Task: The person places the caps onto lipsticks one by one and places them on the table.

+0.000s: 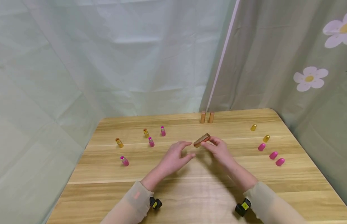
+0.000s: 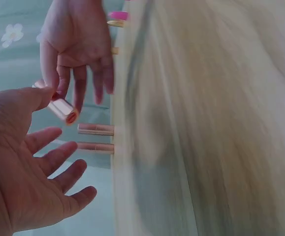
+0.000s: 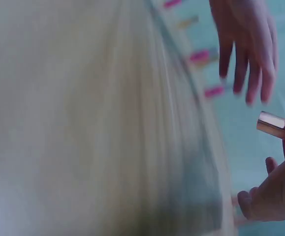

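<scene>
A shiny rose-gold lipstick tube point(image 1: 202, 140) is held tilted above the table by my right hand point(image 1: 220, 153), pinched between thumb and fingers. To its left, my left hand point(image 1: 173, 158) hovers with thumb and fingers apart, holding nothing. In the left wrist view the spread fingers of the left hand point(image 2: 34, 167) lie close to the tube point(image 2: 63, 109); whether the thumb touches it I cannot tell there. The right wrist view shows the tube point(image 3: 270, 124) sticking out of the right hand point(image 3: 275, 189), clear of the left fingertips.
Two similar rose-gold tubes point(image 1: 203, 117) stand at the table's back edge. On the left stand small gold pieces point(image 1: 119, 142) and pink pieces point(image 1: 124, 161) with silvery collars. Rounded gold caps point(image 1: 253, 127) and pink caps point(image 1: 273, 155) are on the right. A curtain point(image 1: 151, 62) hangs behind.
</scene>
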A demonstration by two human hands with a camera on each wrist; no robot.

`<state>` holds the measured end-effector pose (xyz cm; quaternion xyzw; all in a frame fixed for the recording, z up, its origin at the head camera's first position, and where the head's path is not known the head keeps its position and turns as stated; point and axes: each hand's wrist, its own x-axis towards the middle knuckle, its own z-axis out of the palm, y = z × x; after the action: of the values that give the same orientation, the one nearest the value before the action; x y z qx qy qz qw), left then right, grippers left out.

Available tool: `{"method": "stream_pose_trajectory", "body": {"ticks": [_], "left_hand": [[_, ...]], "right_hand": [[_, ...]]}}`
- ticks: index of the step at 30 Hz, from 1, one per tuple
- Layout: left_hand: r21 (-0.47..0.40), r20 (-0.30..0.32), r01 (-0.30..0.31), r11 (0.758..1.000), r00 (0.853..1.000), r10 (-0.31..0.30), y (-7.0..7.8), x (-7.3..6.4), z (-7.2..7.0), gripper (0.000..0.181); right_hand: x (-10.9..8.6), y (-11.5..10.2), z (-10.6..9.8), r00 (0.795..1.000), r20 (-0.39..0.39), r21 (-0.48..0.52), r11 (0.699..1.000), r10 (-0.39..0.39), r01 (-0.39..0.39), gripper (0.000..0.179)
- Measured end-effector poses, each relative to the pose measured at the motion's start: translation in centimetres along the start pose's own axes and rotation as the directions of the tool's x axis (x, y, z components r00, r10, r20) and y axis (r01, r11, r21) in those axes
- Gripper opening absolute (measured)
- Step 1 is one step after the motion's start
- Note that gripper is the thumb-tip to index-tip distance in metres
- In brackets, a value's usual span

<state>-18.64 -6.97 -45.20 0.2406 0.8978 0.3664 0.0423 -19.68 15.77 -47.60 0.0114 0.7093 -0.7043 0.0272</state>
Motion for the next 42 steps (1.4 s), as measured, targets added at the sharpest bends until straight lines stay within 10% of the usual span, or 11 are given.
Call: {"method": "stream_pose_trajectory", "body": {"ticks": [4,10,14,42], "left_hand": [[0.21,0.06,-0.079,0.975,0.996,0.068,-0.1,-0.3,0.2,0.061],[0.45,0.163,-0.249,0.857,0.967,0.195,-0.1,-1.0,0.5,0.061],[0.513,0.199,-0.328,0.793,0.944,0.261,-0.1,-1.0,0.7,0.061],[0.42,0.203,-0.276,0.864,0.957,0.207,0.3,-1.6,3.4,0.065]], "right_hand": [[2.2,-0.5,-3.0,0.991,-0.027,-0.289,0.951,-0.128,0.115,0.036],[5.9,-0.6,-7.0,0.959,-0.056,-0.664,0.728,-0.278,0.172,0.029],[7.9,-0.5,-8.3,0.957,-0.078,-0.748,0.651,-0.278,0.129,0.025],[12.7,0.9,-9.4,0.962,-0.198,-0.752,0.659,-0.19,-0.025,0.046]]}}
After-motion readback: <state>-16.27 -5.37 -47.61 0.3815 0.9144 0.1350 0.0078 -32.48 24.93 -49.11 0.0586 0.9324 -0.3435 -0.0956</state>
